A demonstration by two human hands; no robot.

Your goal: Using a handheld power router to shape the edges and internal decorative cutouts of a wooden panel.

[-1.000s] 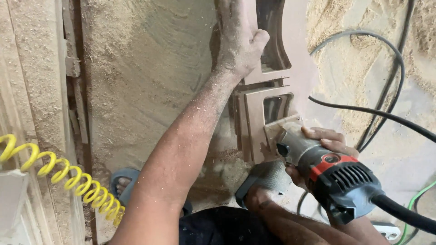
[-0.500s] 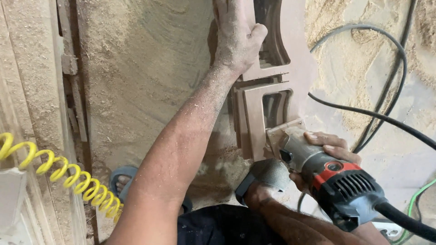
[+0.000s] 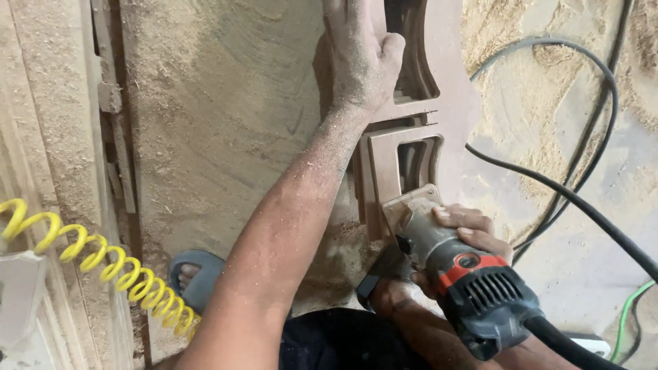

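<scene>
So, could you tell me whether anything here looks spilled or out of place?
Sawdust lies thick over the wooden board and the floor, heaped beside the router that the right hand grips. The left hand presses the cut-out panel. A black cable trails loosely across the floor.

Even, soft daylight; sharp focus, faint shadows
</scene>
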